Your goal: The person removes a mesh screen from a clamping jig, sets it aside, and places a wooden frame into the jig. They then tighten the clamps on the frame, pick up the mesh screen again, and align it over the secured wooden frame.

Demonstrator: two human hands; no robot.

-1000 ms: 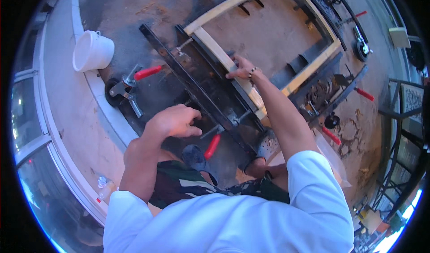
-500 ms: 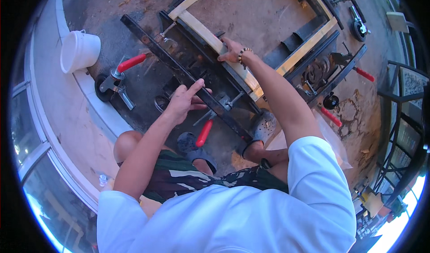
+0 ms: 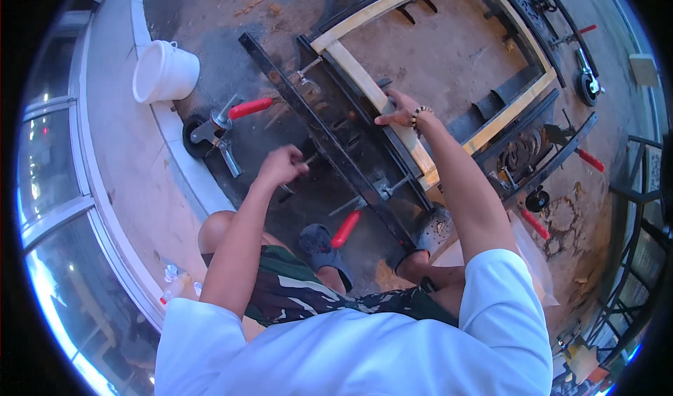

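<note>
The wooden frame (image 3: 510, 114) lay on the floor among dark metal lengths, its left bar (image 3: 359, 75) set alongside a black rail (image 3: 347, 94). The right hand (image 3: 399, 110) was clasped over that bar, thumb on the outer edge and fingers across the top. The left hand (image 3: 283, 164) was blurred, its fingers curled beside a thin rod; whether they pinched it I could not tell. The frame looked stiff and only moderately heavy, though broad enough to be awkward; its bare, squared bars seemed easy to grip, best taken mid-length on opposite sides. A long black metal bar (image 3: 322, 135) crossed between the hands, and a red clamp handle (image 3: 345, 229) jutted near the left shoe (image 3: 319, 245), both in the way. Another red handle (image 3: 250, 108) stood beside a caster wheel (image 3: 195, 136), with a white bucket (image 3: 166, 73) farther off.
</note>
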